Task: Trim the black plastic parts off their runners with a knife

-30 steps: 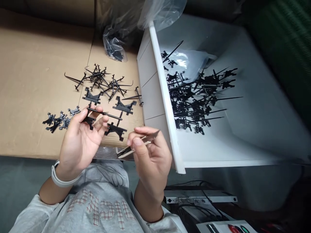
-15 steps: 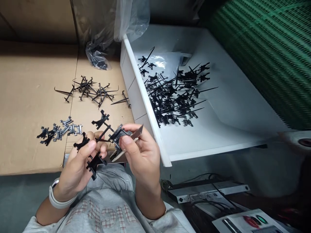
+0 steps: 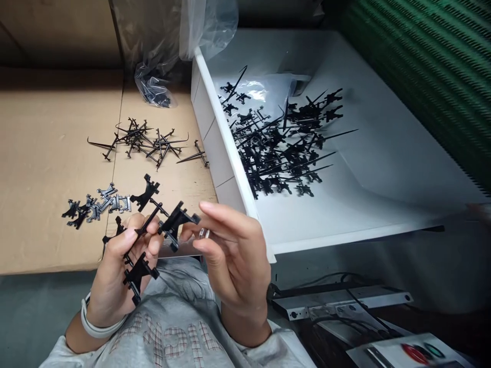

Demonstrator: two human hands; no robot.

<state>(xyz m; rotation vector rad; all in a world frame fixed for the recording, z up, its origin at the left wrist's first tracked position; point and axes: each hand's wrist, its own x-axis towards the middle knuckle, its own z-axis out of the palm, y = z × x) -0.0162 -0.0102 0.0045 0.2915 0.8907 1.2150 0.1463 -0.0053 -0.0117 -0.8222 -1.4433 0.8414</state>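
My left hand (image 3: 118,271) is closed on a black plastic sprue (image 3: 151,225) with several bracket-shaped parts branching off it, held over the near edge of the cardboard sheet (image 3: 46,153). My right hand (image 3: 230,255) is beside it, fingers pinched round a small metal blade (image 3: 203,234) of which only a glint shows, its tip at one part of the sprue. A white band circles my left wrist.
On the cardboard lie a heap of cut-off runner sticks (image 3: 149,140) and a small pile of separated parts (image 3: 94,204). A white tray (image 3: 383,153) to the right holds several more sprues (image 3: 280,143). A clear plastic bag (image 3: 153,87) sits behind. A control box (image 3: 406,352) is at lower right.
My left hand lifted the sprue off the cardboard and turned it. My right hand brought the blade in against it, and the blade is now mostly hidden behind my fingers.
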